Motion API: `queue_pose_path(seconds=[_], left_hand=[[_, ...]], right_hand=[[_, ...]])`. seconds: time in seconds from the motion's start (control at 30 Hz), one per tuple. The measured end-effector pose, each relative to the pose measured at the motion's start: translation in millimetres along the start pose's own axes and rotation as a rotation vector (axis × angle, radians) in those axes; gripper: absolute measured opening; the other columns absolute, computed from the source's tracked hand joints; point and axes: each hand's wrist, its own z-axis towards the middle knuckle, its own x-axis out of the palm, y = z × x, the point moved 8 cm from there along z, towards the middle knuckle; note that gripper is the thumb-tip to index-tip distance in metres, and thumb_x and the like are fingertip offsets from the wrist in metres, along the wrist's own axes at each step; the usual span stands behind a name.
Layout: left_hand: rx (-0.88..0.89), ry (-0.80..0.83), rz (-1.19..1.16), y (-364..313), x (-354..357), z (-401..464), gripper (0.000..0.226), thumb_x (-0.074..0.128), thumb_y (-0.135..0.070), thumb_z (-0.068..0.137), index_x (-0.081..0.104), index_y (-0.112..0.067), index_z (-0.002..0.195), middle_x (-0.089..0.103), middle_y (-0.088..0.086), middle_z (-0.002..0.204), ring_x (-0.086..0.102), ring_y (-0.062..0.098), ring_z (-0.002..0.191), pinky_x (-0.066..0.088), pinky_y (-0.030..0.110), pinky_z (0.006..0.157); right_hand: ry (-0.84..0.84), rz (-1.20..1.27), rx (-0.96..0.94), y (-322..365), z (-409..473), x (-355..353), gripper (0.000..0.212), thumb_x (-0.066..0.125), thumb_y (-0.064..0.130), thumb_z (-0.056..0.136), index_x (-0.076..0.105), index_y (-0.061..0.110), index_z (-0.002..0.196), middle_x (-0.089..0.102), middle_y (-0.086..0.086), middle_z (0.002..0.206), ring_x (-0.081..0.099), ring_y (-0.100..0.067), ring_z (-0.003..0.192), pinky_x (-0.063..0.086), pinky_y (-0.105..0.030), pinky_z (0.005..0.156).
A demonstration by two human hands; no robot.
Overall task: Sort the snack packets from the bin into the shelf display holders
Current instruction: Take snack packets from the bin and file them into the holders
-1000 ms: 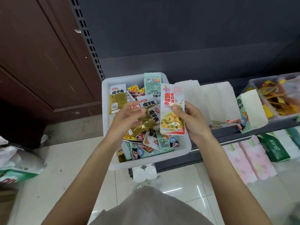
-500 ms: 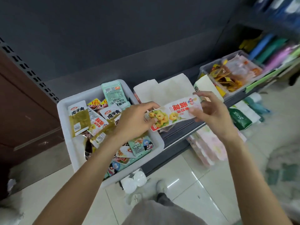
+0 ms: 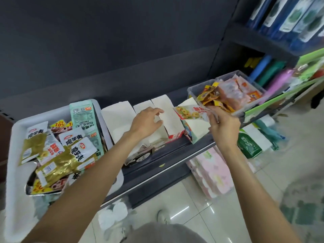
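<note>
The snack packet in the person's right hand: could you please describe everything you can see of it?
The snack packet is a flat, glossy plastic pouch, white with a red border, red lettering and a picture of yellow-green round pieces. It lies roughly sideways in the air, its printed face up, above the white card display holders on the shelf. The right hand pinches its right end; that end is blurred. The left hand does not touch it and rests on a holder beside it.

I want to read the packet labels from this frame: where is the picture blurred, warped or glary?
Head view: the packet in the right hand is motion-smeared; labels in the white bin stay fairly legible; the right-side shelves are blurred and bowed by the wide lens; the floor tiles show glare streaks.
</note>
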Motion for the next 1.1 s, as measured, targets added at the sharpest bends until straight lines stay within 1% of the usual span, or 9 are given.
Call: queue_pose_path(seconds=[0.07, 0.2, 0.3, 0.47, 0.63, 0.8, 0.9, 1.0, 1.1], left_hand=[[0.01, 0.015, 0.12, -4, 12, 6, 0.036, 0.051, -0.027, 0.093, 0.054, -0.027, 0.129, 0.053, 0.004, 0.127, 0.051, 0.021, 0.114, 0.044, 0.033, 0.092], [0.003, 0.122, 0.37, -4, 33, 12, 0.042, 0.044, -0.023, 0.096, 0.045, -0.025, 0.138, 0.046, 0.008, 0.127, 0.044, 0.026, 0.117, 0.045, 0.036, 0.091], [0.02, 0.144, 0.497, -5, 42, 11, 0.046, 0.043, -0.018, 0.095, 0.041, -0.022, 0.14, 0.045, 0.009, 0.13, 0.043, 0.025, 0.118, 0.044, 0.034, 0.092], [0.001, 0.14, 0.498, -6, 48, 12, 0.048, 0.041, -0.01, 0.093, 0.042, -0.02, 0.14, 0.044, 0.007, 0.133, 0.041, 0.023, 0.12, 0.041, 0.033, 0.096], [-0.068, 0.131, 0.311, -7, 34, 6, 0.044, 0.042, -0.017, 0.095, 0.043, -0.028, 0.138, 0.054, 0.002, 0.126, 0.05, 0.02, 0.114, 0.045, 0.033, 0.089], [-0.221, -0.194, -0.012, 2, -32, -51, 0.017, 0.05, -0.031, 0.094, 0.065, -0.03, 0.101, 0.067, -0.013, 0.08, 0.058, 0.003, 0.072, 0.045, 0.022, 0.069], [-0.332, -0.485, -0.11, 27, -73, -116, 0.018, 0.053, -0.032, 0.094, 0.063, -0.02, 0.084, 0.059, -0.009, 0.054, 0.056, 0.008, 0.052, 0.04, 0.019, 0.053], [-0.476, -0.611, -0.056, 70, -95, -185, 0.014, 0.056, -0.03, 0.091, 0.06, -0.018, 0.084, 0.056, -0.007, 0.06, 0.051, 0.006, 0.049, 0.038, 0.023, 0.048], [-0.625, -0.577, -0.002, 120, -101, -245, 0.008, 0.062, -0.026, 0.085, 0.063, -0.021, 0.092, 0.064, -0.005, 0.082, 0.06, 0.014, 0.063, 0.049, 0.029, 0.061]], right_hand=[[0.06, -0.041, -0.138, 0, 8, 22, 0.021, 0.059, 0.002, 0.087, 0.073, 0.013, 0.099, 0.074, -0.006, 0.087, 0.069, -0.024, 0.068, 0.054, -0.031, 0.059], [0.208, -0.159, -0.382, 11, 11, 72, 0.03, 0.05, 0.006, 0.085, 0.074, 0.019, 0.099, 0.075, -0.003, 0.088, 0.07, -0.024, 0.066, 0.051, -0.026, 0.046], [0.409, -0.216, -0.543, 8, -4, 110, 0.024, 0.069, 0.004, 0.078, 0.072, 0.019, 0.096, 0.073, -0.004, 0.085, 0.069, -0.026, 0.066, 0.054, -0.028, 0.049], [0.579, -0.204, -0.582, -8, -31, 112, 0.031, 0.073, 0.003, 0.072, 0.073, 0.022, 0.097, 0.073, 0.002, 0.087, 0.068, -0.02, 0.072, 0.054, -0.025, 0.055], [0.669, -0.198, -0.538, -13, -36, 96, 0.041, 0.069, 0.002, 0.071, 0.071, 0.019, 0.109, 0.069, -0.003, 0.115, 0.063, -0.026, 0.103, 0.054, -0.039, 0.085], [0.516, 0.159, -0.342, 30, -11, 58, 0.033, 0.06, -0.002, 0.082, 0.07, 0.015, 0.109, 0.069, -0.003, 0.112, 0.064, -0.02, 0.095, 0.055, -0.031, 0.081], [0.604, 0.356, -0.352, 83, -15, 66, 0.038, 0.048, -0.001, 0.084, 0.069, 0.019, 0.109, 0.067, 0.002, 0.111, 0.062, -0.013, 0.091, 0.052, -0.026, 0.082], [0.837, 0.429, -0.419, 139, -44, 100, 0.037, 0.047, 0.0, 0.088, 0.068, 0.021, 0.11, 0.065, 0.005, 0.115, 0.06, -0.011, 0.096, 0.049, -0.027, 0.089], [1.032, 0.383, -0.511, 191, -83, 140, 0.034, 0.048, 0.007, 0.093, 0.064, 0.022, 0.118, 0.061, 0.006, 0.124, 0.054, -0.012, 0.109, 0.047, -0.031, 0.094]])
